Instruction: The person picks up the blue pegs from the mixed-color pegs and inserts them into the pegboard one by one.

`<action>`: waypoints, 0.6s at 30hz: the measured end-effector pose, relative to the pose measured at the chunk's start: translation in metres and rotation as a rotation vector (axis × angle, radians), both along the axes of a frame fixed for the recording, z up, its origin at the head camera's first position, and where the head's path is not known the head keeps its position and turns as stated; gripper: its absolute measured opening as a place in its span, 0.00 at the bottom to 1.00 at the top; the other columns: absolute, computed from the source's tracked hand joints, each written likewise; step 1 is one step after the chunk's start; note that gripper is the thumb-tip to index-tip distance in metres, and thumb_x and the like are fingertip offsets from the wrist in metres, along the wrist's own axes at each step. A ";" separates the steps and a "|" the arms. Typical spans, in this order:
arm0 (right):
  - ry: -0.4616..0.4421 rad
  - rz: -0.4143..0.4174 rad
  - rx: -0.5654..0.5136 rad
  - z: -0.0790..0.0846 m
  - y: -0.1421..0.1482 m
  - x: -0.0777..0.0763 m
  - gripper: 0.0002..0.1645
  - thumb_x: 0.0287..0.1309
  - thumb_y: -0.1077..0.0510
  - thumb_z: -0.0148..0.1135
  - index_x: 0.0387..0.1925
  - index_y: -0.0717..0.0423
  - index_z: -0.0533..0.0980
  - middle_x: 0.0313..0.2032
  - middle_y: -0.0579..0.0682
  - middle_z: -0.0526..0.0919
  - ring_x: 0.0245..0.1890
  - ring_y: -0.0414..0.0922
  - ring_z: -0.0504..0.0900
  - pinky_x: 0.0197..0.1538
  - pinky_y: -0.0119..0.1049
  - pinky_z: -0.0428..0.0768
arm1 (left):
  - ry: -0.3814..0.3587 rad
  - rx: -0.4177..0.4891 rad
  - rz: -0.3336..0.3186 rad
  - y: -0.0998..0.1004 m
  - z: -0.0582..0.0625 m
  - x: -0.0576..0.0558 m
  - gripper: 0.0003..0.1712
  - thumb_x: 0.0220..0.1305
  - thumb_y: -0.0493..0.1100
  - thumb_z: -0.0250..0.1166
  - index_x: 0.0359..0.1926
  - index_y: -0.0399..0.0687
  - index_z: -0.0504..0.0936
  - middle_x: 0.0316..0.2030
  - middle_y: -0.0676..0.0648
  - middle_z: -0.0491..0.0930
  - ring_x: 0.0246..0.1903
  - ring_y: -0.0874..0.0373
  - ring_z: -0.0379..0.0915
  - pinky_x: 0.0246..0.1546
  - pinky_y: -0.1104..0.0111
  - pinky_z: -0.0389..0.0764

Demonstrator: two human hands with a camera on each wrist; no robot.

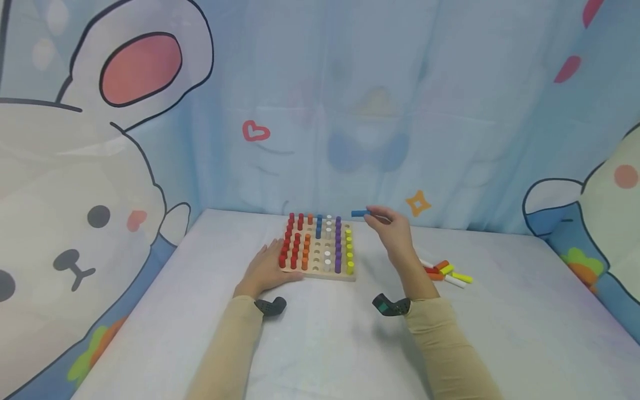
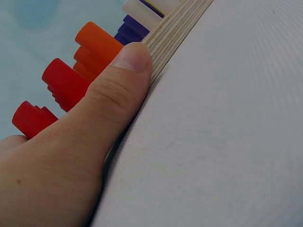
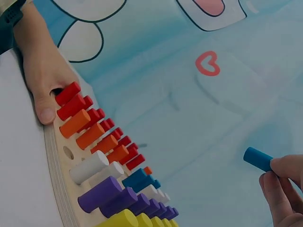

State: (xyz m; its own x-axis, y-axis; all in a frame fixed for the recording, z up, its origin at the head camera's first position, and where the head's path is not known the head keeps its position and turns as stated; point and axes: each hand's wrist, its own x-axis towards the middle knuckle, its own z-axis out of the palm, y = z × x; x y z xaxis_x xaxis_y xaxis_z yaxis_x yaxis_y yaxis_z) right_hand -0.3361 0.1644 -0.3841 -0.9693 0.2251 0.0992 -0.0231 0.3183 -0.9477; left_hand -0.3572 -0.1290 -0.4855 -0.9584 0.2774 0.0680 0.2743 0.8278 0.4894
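A wooden pegboard point(image 1: 330, 276) stands on the table, with rows of red, orange, blue, white, purple and yellow pegs and several bare holes. My left hand point(image 1: 267, 268) rests against its near left corner. In the left wrist view the straight thumb point(image 2: 118, 80) presses along the front edge, beside red pegs point(image 2: 64, 85) and an orange peg point(image 2: 98, 40); most other fingers are hidden there. Above and right of the board's far end, my right hand point(image 1: 395, 230) pinches a blue peg point(image 3: 257, 159) by one end between thumb and fingertips. The peg lies roughly level in the head view.
Loose pegs lie in a small pile right of my right forearm, among them a white peg point(image 1: 455, 281), a yellow peg point(image 1: 462, 277) and a red peg point(image 1: 431, 270). A printed cloth curtain point(image 1: 300, 166) hangs behind the white-covered table point(image 1: 320, 339).
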 end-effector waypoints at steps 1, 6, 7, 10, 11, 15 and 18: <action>0.004 -0.006 -0.017 0.000 -0.001 0.000 0.25 0.59 0.47 0.63 0.58 0.46 0.74 0.62 0.48 0.73 0.64 0.47 0.70 0.68 0.48 0.68 | -0.001 0.000 -0.002 0.000 0.000 0.000 0.69 0.39 0.78 0.65 0.74 0.47 0.49 0.74 0.46 0.52 0.74 0.52 0.43 0.75 0.58 0.44; 0.024 -0.042 -0.078 0.001 -0.004 -0.001 0.24 0.59 0.48 0.63 0.57 0.48 0.75 0.61 0.49 0.74 0.63 0.47 0.72 0.67 0.46 0.70 | -0.005 -0.003 -0.006 -0.001 0.000 0.000 0.69 0.39 0.78 0.65 0.74 0.47 0.49 0.73 0.45 0.52 0.74 0.52 0.43 0.75 0.59 0.44; 0.025 -0.052 -0.080 0.001 -0.005 -0.001 0.24 0.59 0.48 0.63 0.57 0.48 0.75 0.61 0.49 0.74 0.62 0.46 0.72 0.66 0.46 0.70 | -0.005 -0.004 -0.008 -0.001 -0.001 0.000 0.69 0.39 0.79 0.65 0.74 0.47 0.49 0.73 0.45 0.52 0.74 0.52 0.43 0.75 0.59 0.44; 0.035 -0.075 -0.088 0.001 -0.010 -0.003 0.23 0.60 0.50 0.63 0.56 0.48 0.75 0.59 0.49 0.75 0.61 0.47 0.74 0.65 0.44 0.72 | -0.008 -0.006 -0.011 -0.001 -0.001 -0.001 0.69 0.39 0.79 0.64 0.74 0.47 0.49 0.73 0.46 0.53 0.74 0.53 0.42 0.75 0.59 0.44; 0.039 -0.083 -0.095 0.001 -0.012 -0.003 0.22 0.60 0.51 0.63 0.55 0.48 0.76 0.59 0.49 0.76 0.61 0.47 0.74 0.65 0.44 0.72 | -0.009 -0.007 -0.012 -0.001 -0.002 -0.001 0.69 0.39 0.79 0.64 0.74 0.47 0.49 0.73 0.46 0.53 0.74 0.53 0.42 0.75 0.59 0.44; 0.074 -0.103 -0.134 0.002 -0.020 -0.005 0.20 0.60 0.54 0.63 0.54 0.51 0.77 0.58 0.51 0.77 0.59 0.47 0.75 0.64 0.43 0.73 | -0.014 -0.006 -0.011 -0.001 -0.001 0.000 0.69 0.39 0.78 0.65 0.74 0.47 0.49 0.73 0.46 0.52 0.74 0.53 0.42 0.75 0.59 0.43; 0.099 -0.111 -0.158 0.003 -0.027 -0.007 0.19 0.60 0.56 0.62 0.53 0.53 0.77 0.56 0.52 0.78 0.57 0.48 0.77 0.62 0.41 0.75 | -0.013 -0.012 -0.007 0.000 0.001 -0.001 0.69 0.39 0.78 0.65 0.74 0.47 0.49 0.74 0.46 0.52 0.74 0.53 0.42 0.75 0.59 0.43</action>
State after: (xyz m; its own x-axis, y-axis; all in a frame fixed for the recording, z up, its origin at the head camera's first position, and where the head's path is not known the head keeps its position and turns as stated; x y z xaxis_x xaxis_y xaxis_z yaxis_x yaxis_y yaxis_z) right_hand -0.3432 0.1377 -0.3814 -0.9248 0.3506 0.1477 -0.0915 0.1721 -0.9808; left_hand -0.3579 -0.1294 -0.4849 -0.9571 0.2849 0.0518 0.2738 0.8317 0.4831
